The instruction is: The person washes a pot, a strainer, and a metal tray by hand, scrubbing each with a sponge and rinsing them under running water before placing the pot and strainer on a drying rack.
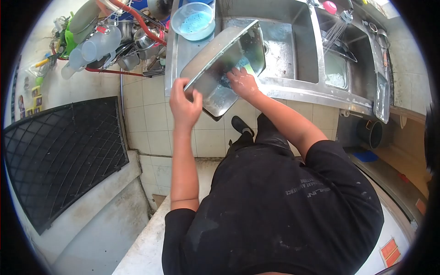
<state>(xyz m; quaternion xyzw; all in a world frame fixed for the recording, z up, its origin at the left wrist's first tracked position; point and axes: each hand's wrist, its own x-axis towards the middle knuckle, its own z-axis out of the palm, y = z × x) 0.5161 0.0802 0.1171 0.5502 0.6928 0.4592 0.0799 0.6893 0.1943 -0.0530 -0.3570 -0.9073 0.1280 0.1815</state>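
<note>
A deep rectangular steel food pan (201, 59) is tilted on its side over the front edge of the sink, its inside facing me and streaked with suds. My left hand (184, 103) grips the pan's rim at its near left corner, thumb on the inner side. Inside the pan, my right hand (243, 83) is wet and foamy, with its fingers curled against the wall. Beside those fingers shows a pale yellow-green sponge (249, 68), mostly covered by the hand and foam.
A clear tub (193, 22) of blue soapy water stands on the left drainboard. In the right basin (348, 59), water sprays from a shower-type tap (346, 17) over soaking ware. A red-framed rack (142, 30) with jugs and pots is at left. A steel tray (381, 98) leans at the right edge.
</note>
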